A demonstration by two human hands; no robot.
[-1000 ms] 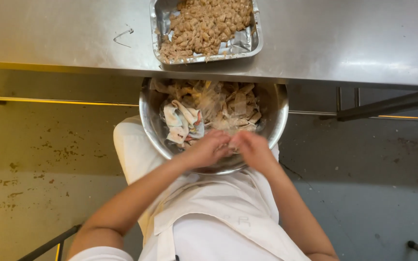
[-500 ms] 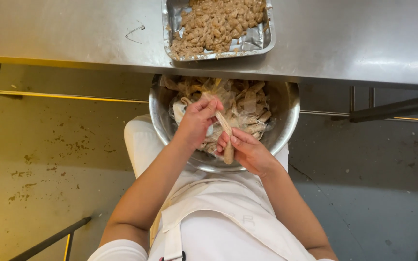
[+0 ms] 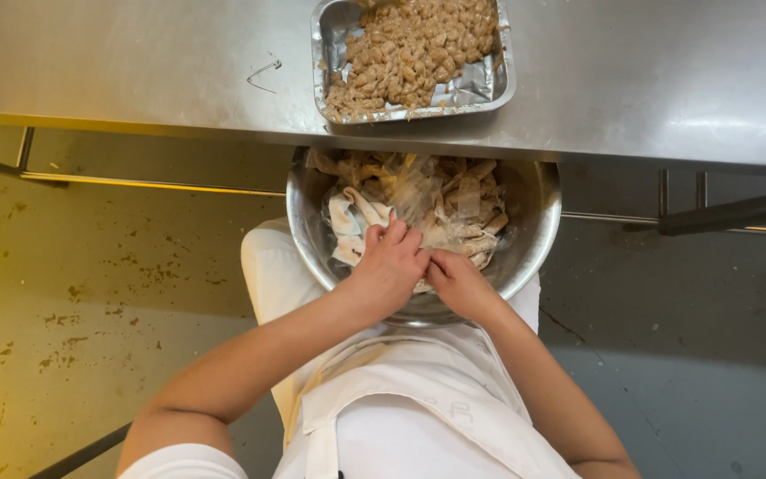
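Steel mixing bowl (image 3: 529,253), round and shiny, sits on my lap just below the near edge of the steel table (image 3: 135,62); its far rim is tucked under that edge and hidden. Contents of the bowl: pale, floury strips of food (image 3: 454,208) heaped with a crumpled bit of clear film over them; what kind of food I cannot tell. Left hand (image 3: 390,266): at the near side of the bowl, fingers bent down into the strips, closed round some of them. Right hand (image 3: 458,282): touching the left, just beside it at the near rim, fingers curled under; whether it grasps anything I cannot tell, since the left hand and the heap cover its fingertips. Foil tray (image 3: 489,84): on the table directly beyond the bowl, filled with small brown breaded pieces (image 3: 418,44); its far end is cut off by the picture's top. White apron (image 3: 418,417): below the bowl, covering my lap. Stained floor (image 3: 73,293): left of the bowl. Dark bar (image 3: 738,211): right of the bowl, under the table.
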